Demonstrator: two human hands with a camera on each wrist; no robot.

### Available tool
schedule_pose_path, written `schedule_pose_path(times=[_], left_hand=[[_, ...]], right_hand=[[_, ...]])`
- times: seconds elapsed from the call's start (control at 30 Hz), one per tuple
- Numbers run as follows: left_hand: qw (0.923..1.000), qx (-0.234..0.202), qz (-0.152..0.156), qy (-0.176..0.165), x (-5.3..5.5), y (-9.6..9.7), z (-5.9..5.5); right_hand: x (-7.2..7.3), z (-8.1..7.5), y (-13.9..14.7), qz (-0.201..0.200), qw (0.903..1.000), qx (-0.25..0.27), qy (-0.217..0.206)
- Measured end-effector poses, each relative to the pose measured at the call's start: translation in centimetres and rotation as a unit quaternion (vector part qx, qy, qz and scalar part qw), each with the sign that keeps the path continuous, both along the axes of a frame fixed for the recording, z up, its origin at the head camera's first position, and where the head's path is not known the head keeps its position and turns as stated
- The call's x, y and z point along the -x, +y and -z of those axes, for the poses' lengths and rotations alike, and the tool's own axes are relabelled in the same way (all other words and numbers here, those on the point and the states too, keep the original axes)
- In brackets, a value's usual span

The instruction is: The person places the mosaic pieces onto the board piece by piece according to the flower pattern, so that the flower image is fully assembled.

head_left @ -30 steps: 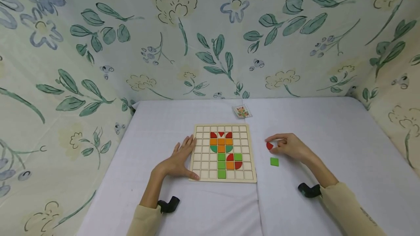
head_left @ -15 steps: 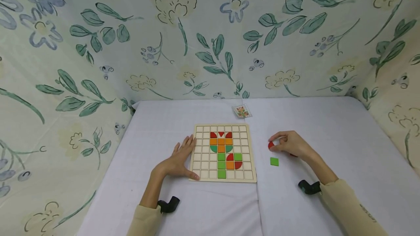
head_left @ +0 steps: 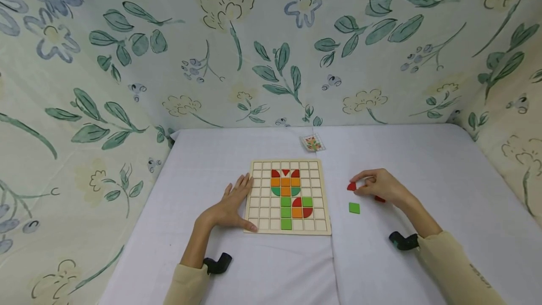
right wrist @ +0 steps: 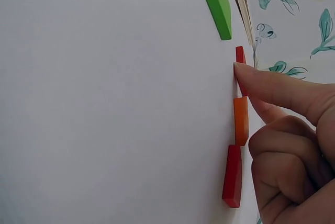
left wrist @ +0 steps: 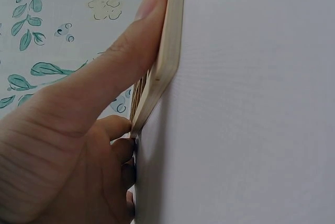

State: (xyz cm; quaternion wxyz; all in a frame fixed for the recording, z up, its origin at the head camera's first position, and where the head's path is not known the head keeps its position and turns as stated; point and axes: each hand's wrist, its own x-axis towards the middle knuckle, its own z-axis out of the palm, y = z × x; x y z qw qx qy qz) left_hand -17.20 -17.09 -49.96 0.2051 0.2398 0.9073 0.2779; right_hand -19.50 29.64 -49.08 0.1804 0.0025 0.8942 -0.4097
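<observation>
A wooden grid board (head_left: 260, 213) lies on the table, with red, orange and green tiles set in it as a flower. My left hand (head_left: 230, 206) rests along its left edge, fingers straight; in the left wrist view the thumb (left wrist: 131, 41) lies on the board's corner. To the right of the board, my right hand (head_left: 378, 187) pinches a small red tile (head_left: 351, 186) between thumb and forefinger, low over the cloth. Under that hand lies another red tile (head_left: 379, 199). The right wrist view shows an orange tile (right wrist: 241, 122) between the two red ones.
A green square tile (head_left: 354, 208) lies just in front of the right hand. Behind the board sits a small pattern card (head_left: 312, 143) in clear wrap. White cloth (head_left: 271, 267) covers the table, and a flower-print curtain (head_left: 271, 102) hangs along the back.
The right hand has shifted slightly to the right with the red tile, which has turned in its fingers' grip. Another red tile now shows beneath the hand. My left hand keeps its place.
</observation>
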Motion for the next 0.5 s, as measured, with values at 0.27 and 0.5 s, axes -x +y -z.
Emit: schedule_pose_path(times=[0.27,0.5], left_hand=[[1.0000,0.006,-0.002,-0.002,0.09,0.00,0.08],[1.0000,0.005,0.000,0.001,0.18,-0.05,0.28]], right_hand=[[-0.06,0.13,-0.32,0.022,0.9996,-0.005,0.018],[-0.22,0.34,-0.41,0.037,0.9991,-0.008,0.017]])
